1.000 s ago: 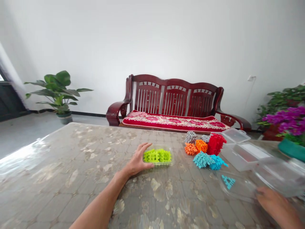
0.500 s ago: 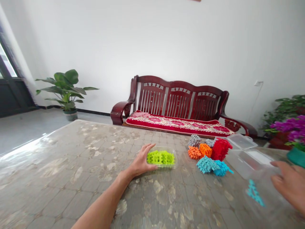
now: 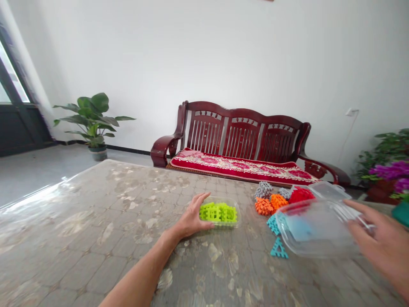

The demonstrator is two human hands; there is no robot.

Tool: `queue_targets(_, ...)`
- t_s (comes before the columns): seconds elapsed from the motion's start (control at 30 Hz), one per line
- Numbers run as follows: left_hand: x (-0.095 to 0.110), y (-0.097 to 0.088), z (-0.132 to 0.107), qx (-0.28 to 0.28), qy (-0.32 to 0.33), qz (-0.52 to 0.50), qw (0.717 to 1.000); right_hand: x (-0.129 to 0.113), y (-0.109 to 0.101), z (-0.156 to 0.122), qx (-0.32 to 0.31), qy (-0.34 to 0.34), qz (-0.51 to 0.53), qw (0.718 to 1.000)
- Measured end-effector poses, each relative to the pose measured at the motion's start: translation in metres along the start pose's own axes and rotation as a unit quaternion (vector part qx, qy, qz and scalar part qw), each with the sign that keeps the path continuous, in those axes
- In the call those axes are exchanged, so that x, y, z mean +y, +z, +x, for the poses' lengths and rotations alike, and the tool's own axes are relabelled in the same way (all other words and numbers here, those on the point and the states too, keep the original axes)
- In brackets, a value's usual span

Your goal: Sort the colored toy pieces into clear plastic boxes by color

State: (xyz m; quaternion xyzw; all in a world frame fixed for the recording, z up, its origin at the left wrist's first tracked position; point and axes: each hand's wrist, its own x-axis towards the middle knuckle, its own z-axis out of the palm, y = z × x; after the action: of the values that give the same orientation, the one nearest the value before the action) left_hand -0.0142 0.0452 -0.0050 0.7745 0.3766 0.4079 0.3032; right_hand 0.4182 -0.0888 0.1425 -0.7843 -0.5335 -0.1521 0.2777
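Note:
My left hand (image 3: pixel 194 216) is closed round the left end of a clear plastic container (image 3: pixel 239 215) that stands on the table. Lime-green interlocking building pieces (image 3: pixel 219 212) fill it. At the right, my right hand (image 3: pixel 378 236) grips a clear plastic lid (image 3: pixel 322 238) by its right side, fingers partly blurred. The lid is held over the table, and some pieces show through it. Just left of its rim lies a teal triangular piece (image 3: pixel 279 249). Behind are piles of teal pieces (image 3: pixel 274 224), orange pieces (image 3: pixel 264 206), red pieces (image 3: pixel 301 195) and grey pieces (image 3: pixel 263 189).
An open clear box lid (image 3: pixel 330 190) stands behind the lid in my hand. The table (image 3: pixel 128 238) has a patterned cover. Beyond it is a wooden bench (image 3: pixel 243 132) with a red cushion. Potted plants (image 3: pixel 96 115) and purple flowers (image 3: pixel 391 170) flank the scene.
My right hand has moved left, bringing the clear lid in front of the red and teal piles. The teal triangle now lies further left. My left hand stays on the container.

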Motion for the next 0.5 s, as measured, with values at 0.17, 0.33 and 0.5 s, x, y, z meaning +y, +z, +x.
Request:
queue_targets(0.17, -0.001, 0.001, -0.002, -0.003, -0.022, -0.047, 0.999, -0.093, 0.06, -0.021, -0.198, 0.077, 0.387, 0.897)
queue_targets(0.33, -0.001, 0.002, -0.002, -0.01, -0.029, -0.121, 0.992, -0.158, 0.137, -0.036, -0.248, 0.116, 0.479, 0.834)
queue_targets(0.5, 0.001, 0.001, -0.003, -0.011, -0.03, -0.138, 0.99, -0.178, 0.167, -0.042, -0.22, 0.056, 0.309, 0.924)
